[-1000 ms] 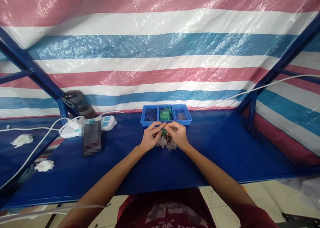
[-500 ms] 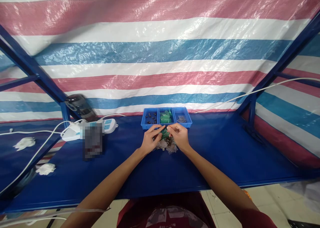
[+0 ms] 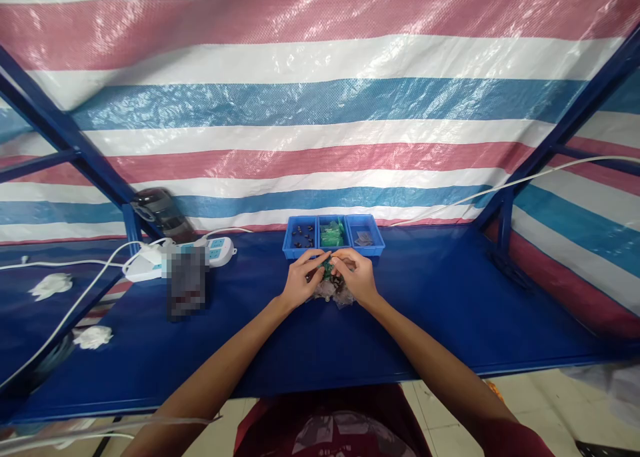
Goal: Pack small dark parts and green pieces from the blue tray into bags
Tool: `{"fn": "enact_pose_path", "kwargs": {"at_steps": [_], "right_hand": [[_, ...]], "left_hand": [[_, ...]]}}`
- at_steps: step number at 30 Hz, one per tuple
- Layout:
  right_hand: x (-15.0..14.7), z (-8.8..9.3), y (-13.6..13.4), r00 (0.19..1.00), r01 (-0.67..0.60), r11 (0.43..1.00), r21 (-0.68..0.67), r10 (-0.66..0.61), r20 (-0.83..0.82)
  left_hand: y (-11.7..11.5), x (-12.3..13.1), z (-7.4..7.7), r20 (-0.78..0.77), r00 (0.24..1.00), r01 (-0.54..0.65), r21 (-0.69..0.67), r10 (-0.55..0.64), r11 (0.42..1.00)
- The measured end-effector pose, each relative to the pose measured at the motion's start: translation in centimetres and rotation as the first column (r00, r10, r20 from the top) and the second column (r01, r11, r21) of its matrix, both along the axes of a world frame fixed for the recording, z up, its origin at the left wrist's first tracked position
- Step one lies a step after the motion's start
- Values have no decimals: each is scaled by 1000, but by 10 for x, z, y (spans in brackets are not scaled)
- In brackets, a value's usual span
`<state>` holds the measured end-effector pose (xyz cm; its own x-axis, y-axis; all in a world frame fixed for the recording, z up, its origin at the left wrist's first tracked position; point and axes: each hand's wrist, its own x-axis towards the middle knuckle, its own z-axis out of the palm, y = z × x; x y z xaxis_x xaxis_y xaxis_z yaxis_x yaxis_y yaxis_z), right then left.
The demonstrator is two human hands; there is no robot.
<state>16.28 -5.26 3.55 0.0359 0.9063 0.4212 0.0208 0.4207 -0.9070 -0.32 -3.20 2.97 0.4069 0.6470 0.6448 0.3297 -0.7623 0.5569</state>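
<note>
Head camera view: a small heap [image 3: 327, 289] of green, dark and clear plastic-like pieces lies on the blue table [image 3: 425, 297] in front of you, centred between your hands and partly hidden by them. Your left hand [image 3: 303, 277] curves over its left side, fingers stretched toward the middle, thumb below them near the green part. Your right hand [image 3: 359, 275] bends in from the other side, fingers curled and thumb drawn toward them. Your fingertips nearly meet over the heap; whether either hand grips a piece, you cannot tell.

Just beyond your fingers, three blue bins stand side by side. The left bin [image 3: 294, 253] holds scattered small dark parts [image 3: 298, 245], the middle bin [image 3: 324, 221] green packets [image 3: 331, 235], and the right bin [image 3: 373, 251] a few flat greyish pieces [image 3: 363, 239].

Well to your left are a pixelated dark object [image 3: 187, 283], a white power strip [image 3: 220, 251], a dark bottle [image 3: 165, 213] leaning near the frame post, and two crumpled white wads, one nearer you [image 3: 94, 337]. A red, white and blue striped sheet [image 3: 320, 103] hangs behind everything.
</note>
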Motion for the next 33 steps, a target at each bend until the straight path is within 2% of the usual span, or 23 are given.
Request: {"fn": "enact_pose_path", "kwargs": {"at_steps": [5, 19, 23, 26, 29, 33], "right_hand": [[-2, 1, -2, 999, -31, 999, 26, 30, 13], [0, 3, -6, 976, 124, 984, 130, -144, 161], [1, 1, -3, 970, 155, 981, 121, -174, 171], [7, -2, 5, 972, 198, 978, 71, -205, 114], [14, -3, 13, 977, 211, 977, 25, -211, 7], [14, -2, 13, 984, 176, 984, 28, -175, -38]], "left_hand": [[0, -1, -1, 13, 1000, 23, -19, -23, 1000], [-2, 1, 1, 0, 999, 46, -29, -46, 999], [-3, 1, 3, -9, 999, 45, -17, -46, 999], [-6, 3, 6, 18, 999, 36, -23, -35, 999], [-7, 4, 10, 126, 991, 67, -168, -46, 983], [-5, 3, 15, 350, 934, 220, -411, -70, 885]]}}
